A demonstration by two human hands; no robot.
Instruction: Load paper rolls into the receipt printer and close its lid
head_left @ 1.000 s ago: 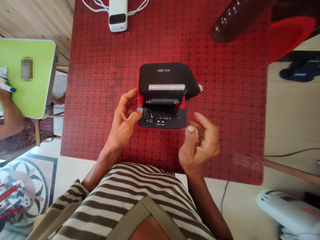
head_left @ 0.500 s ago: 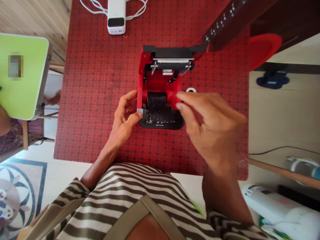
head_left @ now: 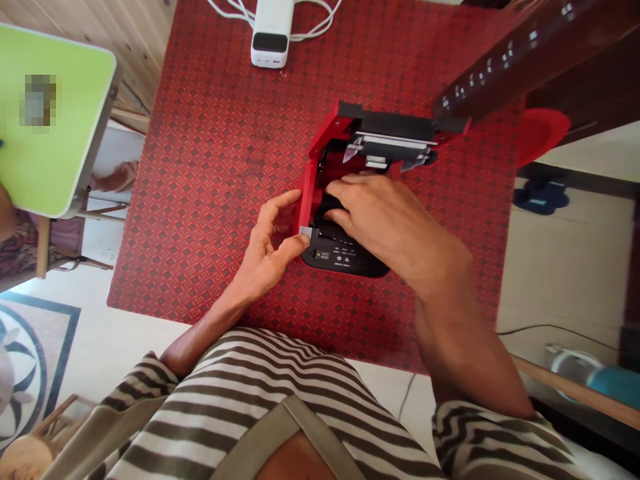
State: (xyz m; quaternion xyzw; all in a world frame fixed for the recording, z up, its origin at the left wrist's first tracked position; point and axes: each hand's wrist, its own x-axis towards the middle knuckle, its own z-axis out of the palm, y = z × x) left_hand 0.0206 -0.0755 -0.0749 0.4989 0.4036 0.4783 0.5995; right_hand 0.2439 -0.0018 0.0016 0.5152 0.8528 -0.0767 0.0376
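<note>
A red and black label printer [head_left: 345, 260] stands on the table with its lid [head_left: 395, 123] raised toward the back. My left hand [head_left: 270, 250] grips its left front corner, the thumb on a grey tab [head_left: 306, 232] and the fingers along the red side wall. Inside the bay, my right hand [head_left: 385, 223] has thumb and fingers closed around a black roll [head_left: 327, 203]. Most of that roll is hidden behind the hand and the wall.
A white power bank [head_left: 271, 37] with a looped white cable [head_left: 325, 27] lies at the table's back. A dark, shiny post-like object [head_left: 490, 63] slants in at the upper right. Left of the red table [head_left: 210, 167] stands a green table [head_left: 55, 153], with part of another person beside it.
My right hand has moved left from beside the printer into its open bay and closed on the black roll. My left hand stays at the corner. The view has shifted and the printer appears turned slightly.
</note>
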